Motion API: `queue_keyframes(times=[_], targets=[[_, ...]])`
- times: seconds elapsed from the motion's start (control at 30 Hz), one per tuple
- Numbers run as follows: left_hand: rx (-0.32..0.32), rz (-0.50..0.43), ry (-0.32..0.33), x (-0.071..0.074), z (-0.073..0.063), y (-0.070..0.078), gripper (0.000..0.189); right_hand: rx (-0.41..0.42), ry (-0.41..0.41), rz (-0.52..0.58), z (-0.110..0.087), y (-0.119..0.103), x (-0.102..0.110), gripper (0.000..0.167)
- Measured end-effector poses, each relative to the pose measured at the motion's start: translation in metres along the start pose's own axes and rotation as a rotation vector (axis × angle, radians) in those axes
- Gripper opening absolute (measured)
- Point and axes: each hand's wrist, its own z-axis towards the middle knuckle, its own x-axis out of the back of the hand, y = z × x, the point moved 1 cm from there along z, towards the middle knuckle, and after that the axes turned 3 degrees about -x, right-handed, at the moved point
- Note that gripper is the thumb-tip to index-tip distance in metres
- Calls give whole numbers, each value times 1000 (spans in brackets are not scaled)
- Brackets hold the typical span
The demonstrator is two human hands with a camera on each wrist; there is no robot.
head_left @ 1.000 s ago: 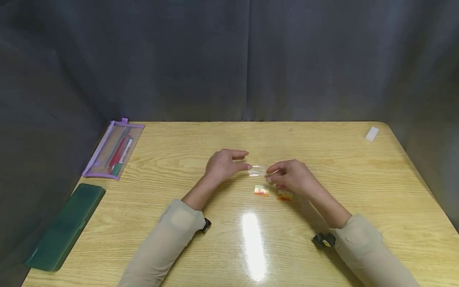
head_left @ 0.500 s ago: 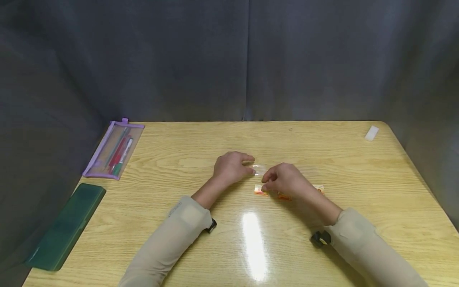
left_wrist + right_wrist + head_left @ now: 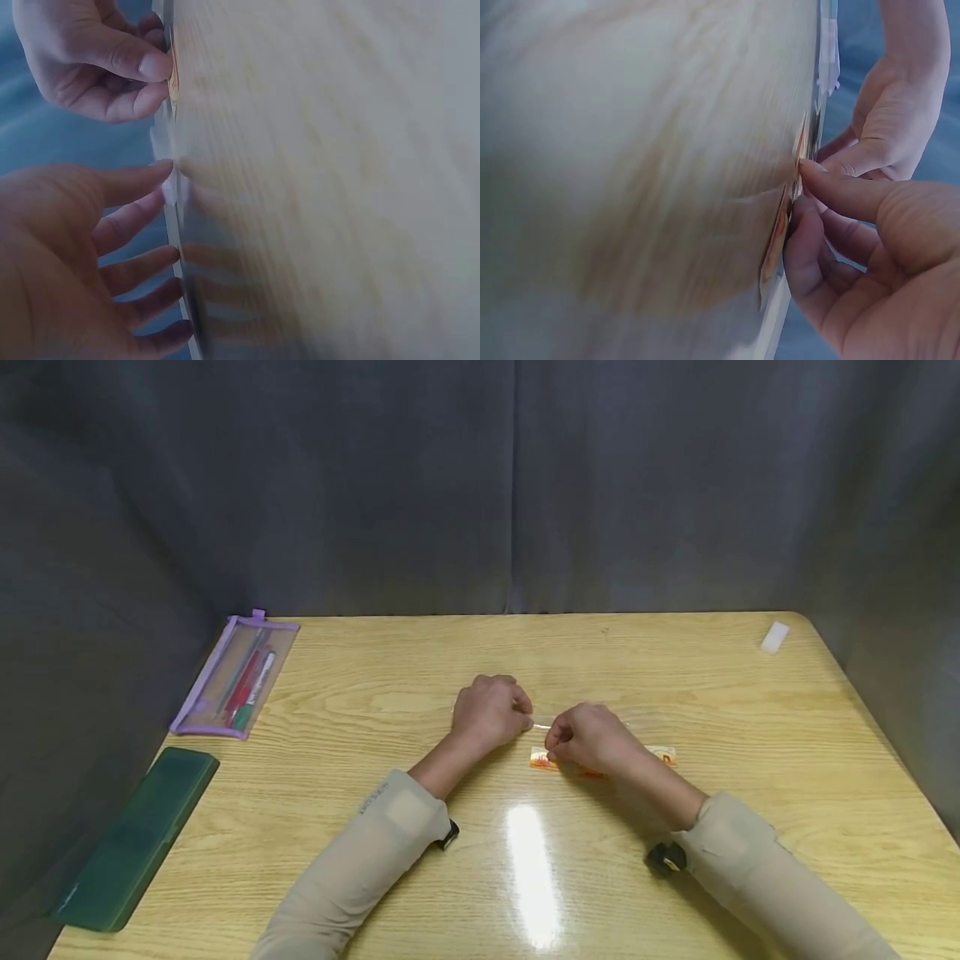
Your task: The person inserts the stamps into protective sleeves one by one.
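Observation:
In the head view, a small clear plastic piece (image 3: 541, 727) shows as a thin bright strip between my two hands. My left hand (image 3: 489, 712) pinches its left end between thumb and index finger; the other fingers spread along the table edge in the left wrist view. My right hand (image 3: 592, 737) has thumb and index finger drawn together at its right end, low over the table. Small orange-and-pale printed pieces lie just below: one (image 3: 542, 760) beside the right fingertips, another (image 3: 592, 774) partly under that hand, a third (image 3: 663, 755) beyond the wrist.
A purple-edged mesh pouch (image 3: 240, 677) with pens lies at the table's back left, a green case (image 3: 138, 839) in front of it. A white block (image 3: 775, 637) sits at the back right corner. Dark curtains (image 3: 375, 485) hang around the wooden table (image 3: 390, 652).
My right hand has moved left toward the left hand, uncovering the rightmost orange piece. My left hand has shifted slightly right and closed its fingers. The clear piece now looks narrower.

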Motion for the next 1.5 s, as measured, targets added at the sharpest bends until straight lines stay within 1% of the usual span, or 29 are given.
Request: queue_keyframes(times=[0.07,0.13,0.2,0.3,0.37,0.53,0.57,0.67,0.7,0.77,0.8,0.93,1.03,1.1,1.17,1.23,1.3,1.33,1.4,1.47,1.5], targets=[[-3,-7,12,-1,0,0,8,3,10,-10,0,-2,-1,10],[-5,-10,24,-1,0,-1,5,12,26,-26,-1,-4,-1,7],[-6,-16,31,-1,0,-1,5,17,42,-46,-3,-6,-2,6],[-8,-28,34,-1,0,-2,5,16,62,-80,-5,-9,-2,8],[-12,-34,34,-1,0,-2,4,14,68,-96,-5,-11,-2,6],[-12,-46,45,-1,0,-4,4,38,69,-95,-6,-11,-2,14],[-6,-57,45,-1,0,-4,5,43,67,-89,-6,-11,-2,13],[19,-124,33,-1,-2,-5,3,28,77,-74,-8,-10,-2,4],[27,-152,29,0,-3,-6,3,20,83,-75,-8,-10,-3,6],[45,-210,26,1,-5,-6,0,5,89,-85,-8,-10,-3,16],[51,-237,29,1,-7,-7,1,1,89,-96,-9,-11,-3,17],[56,-335,63,5,-10,-10,4,29,59,-152,-7,-16,-3,13],[56,-447,62,7,-13,-15,9,42,28,-148,-6,-17,-3,7],[71,-558,39,8,-15,-19,16,33,4,-115,-5,-16,-3,6],[104,-676,15,10,-17,-23,22,17,-16,-75,-4,-13,-3,6],[141,-808,3,12,-20,-27,24,-1,-31,-24,-3,-9,-2,6],[157,-925,-1,13,-22,-30,23,-2,-37,59,-4,-6,0,6],[159,-974,-4,14,-23,-31,21,-12,-49,128,-4,-4,2,6],[150,-1045,-9,15,-25,-34,18,-17,-75,307,-5,0,5,4],[140,-1088,-36,17,-28,-36,18,-26,-101,490,-6,6,9,4],[137,-1108,-51,18,-29,-37,19,-37,-111,570,-6,8,12,8]])
